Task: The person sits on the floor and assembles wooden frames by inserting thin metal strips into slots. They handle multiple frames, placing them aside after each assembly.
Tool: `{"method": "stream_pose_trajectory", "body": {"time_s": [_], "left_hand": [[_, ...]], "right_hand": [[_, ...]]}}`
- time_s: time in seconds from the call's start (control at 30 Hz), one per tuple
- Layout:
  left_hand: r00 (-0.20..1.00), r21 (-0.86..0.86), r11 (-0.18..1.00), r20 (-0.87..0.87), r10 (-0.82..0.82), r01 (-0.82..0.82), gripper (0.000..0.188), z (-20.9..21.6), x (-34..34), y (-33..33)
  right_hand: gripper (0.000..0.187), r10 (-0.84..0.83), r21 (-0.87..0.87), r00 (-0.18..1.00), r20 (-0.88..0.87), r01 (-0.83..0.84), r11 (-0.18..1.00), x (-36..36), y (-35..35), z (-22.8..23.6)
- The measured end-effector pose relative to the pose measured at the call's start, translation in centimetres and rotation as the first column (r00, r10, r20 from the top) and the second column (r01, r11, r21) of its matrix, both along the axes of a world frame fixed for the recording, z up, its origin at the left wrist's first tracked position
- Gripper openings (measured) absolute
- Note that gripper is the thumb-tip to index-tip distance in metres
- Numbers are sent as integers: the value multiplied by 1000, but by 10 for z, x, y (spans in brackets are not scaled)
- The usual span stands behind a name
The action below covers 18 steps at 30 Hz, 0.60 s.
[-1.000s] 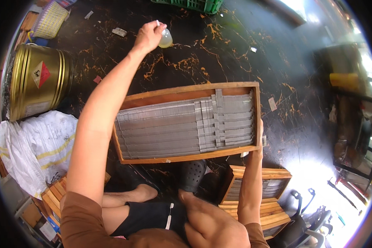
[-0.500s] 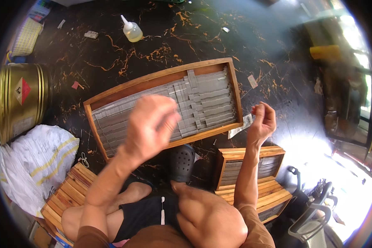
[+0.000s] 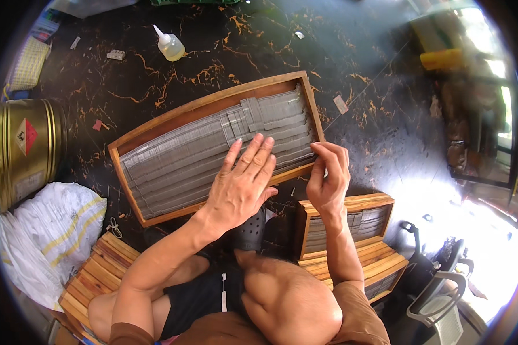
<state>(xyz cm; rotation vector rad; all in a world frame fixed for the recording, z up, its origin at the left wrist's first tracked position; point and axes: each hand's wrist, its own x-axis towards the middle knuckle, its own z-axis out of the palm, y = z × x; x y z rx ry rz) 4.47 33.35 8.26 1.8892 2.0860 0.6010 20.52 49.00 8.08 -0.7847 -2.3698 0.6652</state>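
Observation:
A shallow wooden tray [image 3: 207, 110] lies tilted on the dark floor in front of me, its inside lined with rows of thin grey strips [image 3: 178, 155]. My left hand [image 3: 240, 183] is flat, palm down with fingers spread, its fingertips over the strips near the middle of the tray's lower side. At the tray's right end, my right hand [image 3: 329, 175] has thumb and fingertips pinched together by the corner of the wooden rim. What those fingers hold, if anything, is too small to see. A few crosswise grey pieces [image 3: 250, 112] stand out among the rows.
Slatted wooden boxes [image 3: 351, 253] with grey strips stand at my right. A gold metal drum [image 3: 26, 149] and a white sack [image 3: 52, 236] are at left. Beyond the tray stands a squeeze bottle [image 3: 171, 47]. A chair [image 3: 437, 299] stands at lower right.
My left hand has come down from above the tray and spread flat over the strips. My right hand has moved left to the tray's corner, still pinched. The view has shifted slightly.

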Motion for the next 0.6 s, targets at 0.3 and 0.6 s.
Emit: {"method": "stream_pose_trajectory", "body": {"time_s": [0.3, 0.6], "left_hand": [[990, 88, 996, 140, 8, -20, 66, -1, 4, -11], [992, 60, 998, 123, 15, -22, 66, 2, 12, -36]], "right_hand": [[29, 7, -50, 1000, -2, -7, 999, 0, 2, 3], [23, 222, -37, 973, 57, -220, 975, -63, 30, 23]]}}
